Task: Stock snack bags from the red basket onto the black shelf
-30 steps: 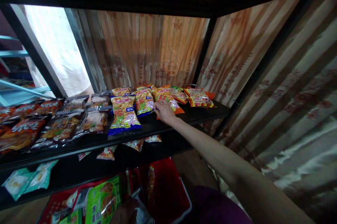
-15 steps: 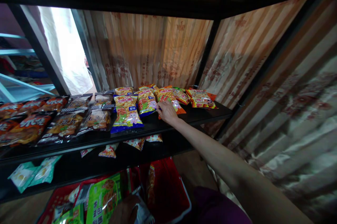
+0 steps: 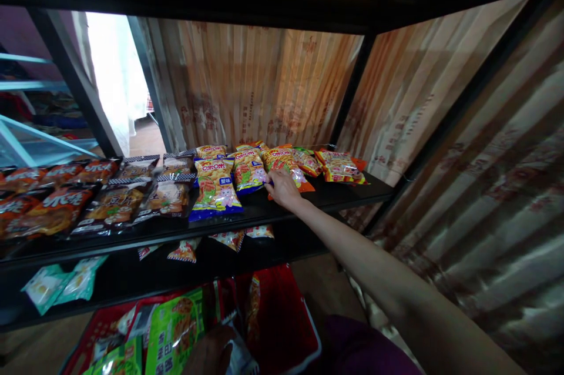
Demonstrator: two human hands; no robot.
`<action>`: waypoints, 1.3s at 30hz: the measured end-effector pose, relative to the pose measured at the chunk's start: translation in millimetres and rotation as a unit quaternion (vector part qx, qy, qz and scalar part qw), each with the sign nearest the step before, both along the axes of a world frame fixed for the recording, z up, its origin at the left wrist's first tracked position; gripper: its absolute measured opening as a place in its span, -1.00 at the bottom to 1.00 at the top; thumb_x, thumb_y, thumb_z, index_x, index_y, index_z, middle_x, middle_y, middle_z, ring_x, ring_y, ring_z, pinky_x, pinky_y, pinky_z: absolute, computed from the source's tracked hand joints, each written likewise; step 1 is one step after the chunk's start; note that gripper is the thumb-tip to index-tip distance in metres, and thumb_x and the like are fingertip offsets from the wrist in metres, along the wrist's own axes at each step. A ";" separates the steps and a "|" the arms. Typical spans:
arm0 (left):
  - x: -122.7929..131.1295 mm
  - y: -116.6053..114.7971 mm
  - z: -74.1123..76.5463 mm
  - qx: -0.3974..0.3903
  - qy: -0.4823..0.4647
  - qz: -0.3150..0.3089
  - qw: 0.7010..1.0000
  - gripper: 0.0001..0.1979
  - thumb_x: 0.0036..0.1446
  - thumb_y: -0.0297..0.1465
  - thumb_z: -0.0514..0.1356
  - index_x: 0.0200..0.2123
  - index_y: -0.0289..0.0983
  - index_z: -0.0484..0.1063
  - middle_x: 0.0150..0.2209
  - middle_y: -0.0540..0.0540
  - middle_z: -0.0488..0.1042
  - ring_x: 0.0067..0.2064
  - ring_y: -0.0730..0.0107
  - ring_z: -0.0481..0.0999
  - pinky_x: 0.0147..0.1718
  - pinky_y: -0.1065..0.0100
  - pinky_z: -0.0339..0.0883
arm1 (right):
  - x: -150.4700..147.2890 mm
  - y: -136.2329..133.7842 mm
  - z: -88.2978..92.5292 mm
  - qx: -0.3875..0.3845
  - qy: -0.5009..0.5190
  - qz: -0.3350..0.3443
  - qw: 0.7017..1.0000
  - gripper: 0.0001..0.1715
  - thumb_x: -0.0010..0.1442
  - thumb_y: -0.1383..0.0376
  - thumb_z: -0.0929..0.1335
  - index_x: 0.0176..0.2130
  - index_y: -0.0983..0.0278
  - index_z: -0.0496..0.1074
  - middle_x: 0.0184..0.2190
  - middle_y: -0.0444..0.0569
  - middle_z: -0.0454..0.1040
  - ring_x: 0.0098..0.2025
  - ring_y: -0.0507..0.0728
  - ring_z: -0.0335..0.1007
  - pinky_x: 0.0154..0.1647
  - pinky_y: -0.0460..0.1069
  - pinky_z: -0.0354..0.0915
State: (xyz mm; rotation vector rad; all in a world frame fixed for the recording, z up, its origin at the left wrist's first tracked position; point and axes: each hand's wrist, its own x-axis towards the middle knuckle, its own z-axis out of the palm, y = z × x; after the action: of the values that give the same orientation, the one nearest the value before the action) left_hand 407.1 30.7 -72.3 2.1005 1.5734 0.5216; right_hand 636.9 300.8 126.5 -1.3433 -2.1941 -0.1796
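My right hand [image 3: 283,188] reaches to the black shelf with fingers closed at the edge of a blue-and-yellow snack bag [image 3: 249,168]. Right behind the hand stands an orange snack bag [image 3: 282,157], partly covered by it. Another blue-and-yellow bag leans in front, to the left. Low in the view my left hand [image 3: 209,352] is in deep shade over the red basket [image 3: 304,328], its fingers curled against a whitish packet [image 3: 240,351]. A bright green snack packet [image 3: 176,328] lies in the basket beside it.
Brown snack bags [image 3: 112,204] and orange-brown bags [image 3: 57,210] fill the shelf's left. More snack bags [image 3: 341,167] sit at the right end. Teal packets [image 3: 66,284] lie on the lower shelf. Black posts [image 3: 352,87] and an upper board frame the space; curtains [image 3: 247,81] hang behind.
The view has shifted slightly, so the shelf and bags appear a little further right. My right hand stays at the same bags, and my left hand remains at the basket.
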 end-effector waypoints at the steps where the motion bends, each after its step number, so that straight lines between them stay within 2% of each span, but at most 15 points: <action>1: 0.9 0.3 2.0 -0.003 0.001 -0.003 1.000 -0.61 0.05 -0.58 0.02 -0.19 -0.13 0.54 -0.14 -0.03 0.59 -0.12 0.40 0.56 -0.11 0.45 0.38 | -1.0 -1.7 1.3 -0.005 -0.001 -0.006 1.000 -0.92 0.12 0.38 0.31 -0.30 0.28 0.38 -0.29 0.06 0.47 -0.10 0.22 0.29 -0.07 0.08 0.20; 4: 2.1 0.8 6.5 -0.003 0.005 -0.004 1.000 -0.63 0.07 -0.58 0.02 -0.19 -0.14 0.53 -0.14 -0.06 0.58 -0.13 0.39 0.56 -0.12 0.45 0.38 | -5.0 -7.6 5.9 -0.022 -0.006 -0.022 0.999 -0.78 0.13 0.34 0.32 -0.16 0.31 0.37 -0.20 0.10 0.48 -0.04 0.24 0.28 -0.03 0.09 0.20; 9: 2.6 2.7 9.0 -0.022 0.018 -0.003 1.000 -0.62 0.06 -0.61 0.01 -0.22 -0.17 0.53 -0.15 -0.07 0.58 -0.15 0.40 0.56 -0.12 0.45 0.38 | -12.7 -9.7 14.5 -0.057 0.029 -0.055 0.996 -0.59 0.19 0.15 0.31 -0.01 0.30 0.32 -0.14 0.10 0.49 -0.03 0.25 0.33 -0.01 0.11 0.21; 12: 3.3 2.4 7.2 -0.024 0.020 -0.006 0.999 -0.62 0.04 -0.63 0.01 -0.25 -0.16 0.54 -0.18 -0.03 0.60 -0.18 0.44 0.58 -0.13 0.47 0.40 | -19.3 -4.4 22.4 -0.094 0.044 -0.069 0.992 -0.55 0.23 0.19 0.26 0.08 0.32 0.27 -0.09 0.12 0.49 -0.03 0.24 0.38 0.01 0.10 0.22; 14: 3.0 1.7 8.7 0.008 0.006 -0.008 1.000 -0.61 0.08 -0.63 0.00 -0.24 -0.16 0.54 -0.17 -0.03 0.60 -0.17 0.44 0.58 -0.13 0.48 0.41 | -25.1 0.2 29.4 -0.125 0.036 -0.082 0.988 -0.52 0.24 0.22 0.24 0.12 0.34 0.24 -0.06 0.15 0.49 -0.03 0.25 0.41 0.00 0.09 0.23; 16: 1.3 3.6 18.2 0.082 -0.020 -0.008 0.996 -0.63 0.15 -0.58 0.00 -0.15 -0.16 0.52 -0.08 -0.07 0.57 -0.07 0.41 0.56 -0.08 0.47 0.41 | -31.4 5.3 36.9 -0.153 0.029 -0.100 0.983 -0.52 0.25 0.23 0.22 0.12 0.37 0.25 -0.04 0.19 0.49 -0.02 0.27 0.42 -0.01 0.09 0.25; 18: -1.3 12.3 40.3 0.177 -0.045 -0.003 0.983 -0.66 0.21 -0.49 0.03 -0.02 -0.17 0.46 0.04 -0.13 0.49 0.03 0.38 0.50 -0.04 0.45 0.40 | -37.2 11.3 43.9 -0.174 0.029 -0.116 0.977 -0.53 0.26 0.23 0.20 0.10 0.40 0.27 -0.02 0.23 0.47 0.01 0.28 0.40 0.00 0.08 0.26; 20: -3.1 30.8 74.4 0.256 -0.059 0.014 0.965 -0.67 0.22 -0.46 0.04 0.03 -0.18 0.41 0.11 -0.16 0.43 0.07 0.39 0.47 -0.03 0.45 0.40 | -41.6 18.0 49.2 -0.192 0.032 -0.129 0.972 -0.54 0.26 0.24 0.18 0.07 0.43 0.30 0.00 0.26 0.46 0.03 0.29 0.39 0.00 0.07 0.26; 23: -1.9 76.8 132.9 0.346 -0.080 0.118 0.927 -0.70 0.24 -0.44 0.01 -0.02 -0.25 0.43 0.11 -0.21 0.40 0.12 0.29 0.42 0.07 0.25 0.35 | -45.4 27.3 53.0 -0.207 0.037 -0.141 0.967 -0.55 0.25 0.25 0.20 0.06 0.43 0.32 0.00 0.27 0.45 0.04 0.28 0.39 0.02 0.07 0.26; 25: 0.7 113.3 164.1 0.368 -0.061 0.167 0.913 -0.69 0.23 -0.40 0.02 -0.03 -0.31 0.44 0.13 -0.28 0.36 0.15 0.18 0.38 0.09 0.14 0.32 | -46.5 32.0 52.6 -0.210 0.041 -0.145 0.966 -0.54 0.24 0.25 0.22 0.07 0.43 0.31 0.00 0.27 0.45 0.06 0.28 0.38 0.03 0.07 0.26; 28: 5.0 160.8 189.8 0.367 -0.013 0.216 0.905 -0.62 0.21 -0.36 0.03 0.03 -0.40 0.40 0.19 -0.40 0.24 0.23 -0.02 0.24 0.15 0.00 0.20 | -47.5 35.7 49.0 -0.210 0.051 -0.151 0.965 -0.49 0.23 0.25 0.23 0.12 0.43 0.25 0.02 0.27 0.44 0.07 0.29 0.37 0.04 0.08 0.26; 30: 8.4 181.3 195.9 0.350 0.016 0.235 0.907 -0.57 0.19 -0.33 0.06 0.08 -0.41 0.37 0.21 -0.42 0.19 0.26 -0.10 0.17 0.17 -0.06 0.15 | -48.3 36.1 45.6 -0.213 0.062 -0.154 0.963 -0.48 0.23 0.25 0.23 0.14 0.42 0.22 0.02 0.27 0.43 0.07 0.30 0.37 0.03 0.09 0.27; 33: 15.1 196.2 196.9 0.337 0.047 0.249 0.907 -0.53 0.19 -0.29 0.06 0.12 -0.38 0.34 0.23 -0.43 0.15 0.26 -0.13 0.16 0.14 -0.08 0.16 | -50.1 34.5 40.7 -0.212 0.082 -0.152 0.962 -0.48 0.25 0.28 0.22 0.15 0.43 0.18 0.01 0.28 0.44 0.06 0.29 0.38 0.01 0.09 0.28; 39: 24.4 205.3 181.5 0.364 0.056 0.271 0.889 -0.52 0.16 -0.28 0.08 0.09 -0.44 0.33 0.24 -0.48 0.14 0.29 -0.18 0.09 0.13 -0.06 0.17 | -50.0 30.4 37.2 -0.176 0.098 -0.137 0.970 -0.51 0.25 0.34 0.21 0.15 0.43 0.15 -0.04 0.30 0.45 0.01 0.31 0.41 -0.03 0.09 0.28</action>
State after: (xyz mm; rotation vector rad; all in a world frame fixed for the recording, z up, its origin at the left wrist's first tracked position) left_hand 431.4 235.9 109.2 2.1665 2.3067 1.3884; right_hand 586.9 331.3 163.8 -1.7760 -1.9279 0.2445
